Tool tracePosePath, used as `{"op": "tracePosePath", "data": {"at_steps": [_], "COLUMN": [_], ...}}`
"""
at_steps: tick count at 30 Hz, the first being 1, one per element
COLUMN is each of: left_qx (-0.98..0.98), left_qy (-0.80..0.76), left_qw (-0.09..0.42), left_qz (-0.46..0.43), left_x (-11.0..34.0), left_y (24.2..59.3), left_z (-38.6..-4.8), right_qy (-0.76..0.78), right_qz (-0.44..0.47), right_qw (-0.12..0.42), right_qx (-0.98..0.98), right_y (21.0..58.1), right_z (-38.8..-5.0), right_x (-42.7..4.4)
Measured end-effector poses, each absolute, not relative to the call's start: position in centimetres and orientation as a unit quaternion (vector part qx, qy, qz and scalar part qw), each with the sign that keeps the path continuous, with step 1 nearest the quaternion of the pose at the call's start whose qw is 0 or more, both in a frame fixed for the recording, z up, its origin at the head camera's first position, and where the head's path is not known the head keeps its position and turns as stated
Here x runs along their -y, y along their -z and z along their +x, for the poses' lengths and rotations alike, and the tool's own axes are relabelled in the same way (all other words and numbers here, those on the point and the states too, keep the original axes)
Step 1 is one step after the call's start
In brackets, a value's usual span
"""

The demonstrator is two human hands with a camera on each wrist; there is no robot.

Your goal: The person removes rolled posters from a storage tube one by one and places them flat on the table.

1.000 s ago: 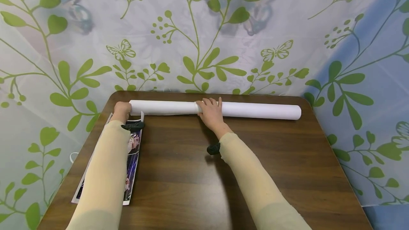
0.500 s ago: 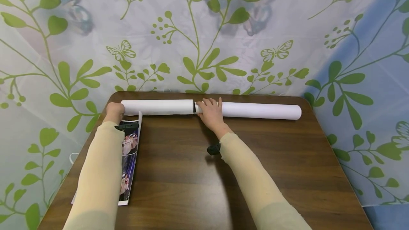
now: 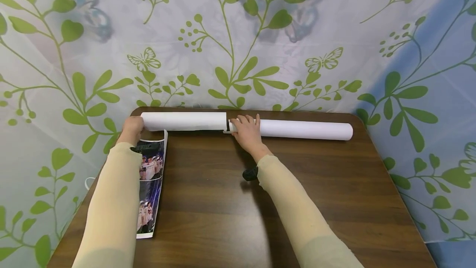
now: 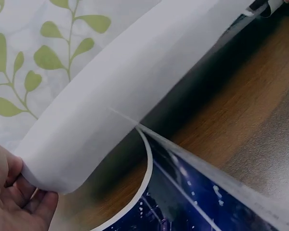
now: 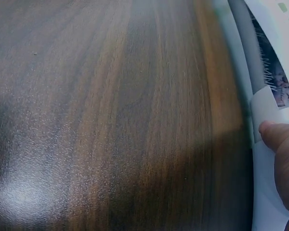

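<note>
Two white paper rolls lie end to end along the table's far edge. My left hand [image 3: 131, 129] grips the outer end of the left paper roll [image 3: 184, 121], with curled fingers and thumb at its rim in the left wrist view. My right hand [image 3: 247, 132] holds the inner end of the right paper roll [image 3: 305, 129], its thumb against the near side and its fingers over the top. A narrow dark gap separates the rolls, where the right wrist view shows a printed picture [image 5: 274, 72]. Below my left hand lies a printed photo sheet [image 3: 150, 189] with a curled edge, partly covered by my forearm.
The brown wooden table [image 3: 208, 202] extends toward me. Close behind its far edge hangs a leaf-patterned curtain [image 3: 260, 32]. A white loop [image 3: 88, 183] shows beside the table's left edge.
The left paper roll has slid left with my left hand, opening a gap between the rolls, and has then shifted slightly toward the curtain. My right hand stays in place.
</note>
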State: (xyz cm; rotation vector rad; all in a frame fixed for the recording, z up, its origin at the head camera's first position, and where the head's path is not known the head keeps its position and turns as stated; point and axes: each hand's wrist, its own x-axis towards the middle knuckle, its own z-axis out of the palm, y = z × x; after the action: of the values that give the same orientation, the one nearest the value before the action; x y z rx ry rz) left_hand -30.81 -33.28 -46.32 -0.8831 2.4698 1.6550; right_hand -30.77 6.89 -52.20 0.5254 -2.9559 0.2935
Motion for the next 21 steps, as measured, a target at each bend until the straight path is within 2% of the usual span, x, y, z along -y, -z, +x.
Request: {"op": "tracePosePath", "data": {"at_steps": [13, 21], "left_qx": [-0.740, -0.678], "left_qy": [-0.619, -0.679], "left_qw": [-0.016, -0.012], "left_qz": [-0.263, -0.283], "left_x": [34.2, 34.1], "left_y": [45.1, 44.0], "left_z": [-30.0, -29.5], "right_qy": [-0.108, -0.108], "right_qz": [0.180, 0.182], "right_qw": [0.057, 0.046], "right_qx": [0.976, 0.976], "right_y": [51.9, 51.9], "right_z": [-30.7, -31.0], "right_x": [-6.9, -7.1]}}
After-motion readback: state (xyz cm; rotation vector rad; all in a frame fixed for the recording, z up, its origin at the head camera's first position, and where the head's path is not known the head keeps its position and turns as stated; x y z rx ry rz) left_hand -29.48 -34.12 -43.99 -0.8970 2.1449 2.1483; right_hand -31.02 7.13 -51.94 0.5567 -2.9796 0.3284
